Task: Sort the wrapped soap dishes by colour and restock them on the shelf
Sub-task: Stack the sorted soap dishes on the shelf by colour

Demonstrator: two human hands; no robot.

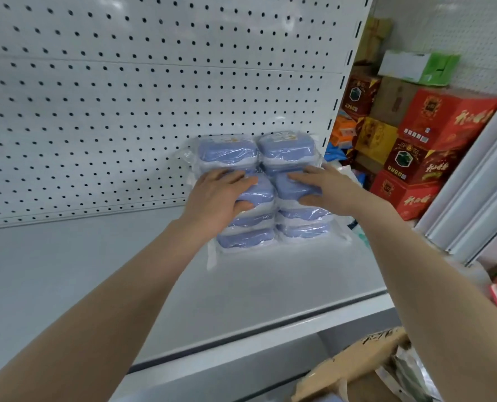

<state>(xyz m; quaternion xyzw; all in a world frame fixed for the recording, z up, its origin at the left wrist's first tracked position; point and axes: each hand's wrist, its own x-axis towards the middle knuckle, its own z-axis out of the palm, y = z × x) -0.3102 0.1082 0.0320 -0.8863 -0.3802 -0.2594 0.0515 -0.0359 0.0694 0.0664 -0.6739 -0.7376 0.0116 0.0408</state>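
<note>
Cardboard box (357, 369) is sitting below the shelf (96, 271). Toward the shelf's R end, left hand (221, 195) & right hand (320, 187) are clamping fingers + thumbs on blue soap dishes (227, 150). Probably restocking step; next, releasing w/o toppling stacks.

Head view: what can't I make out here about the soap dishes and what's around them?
- Soap dishes: the tops of the front stacks are hidden under the left hand and right hand; grip or mere press is unclear.
- Stack counts: glare on the wrap blurs the layers.
- Back-row labels: too small to read.
- Cardboard box: cut off by the bottom edge.
- Shelf: the left end runs beyond the frame.
</note>
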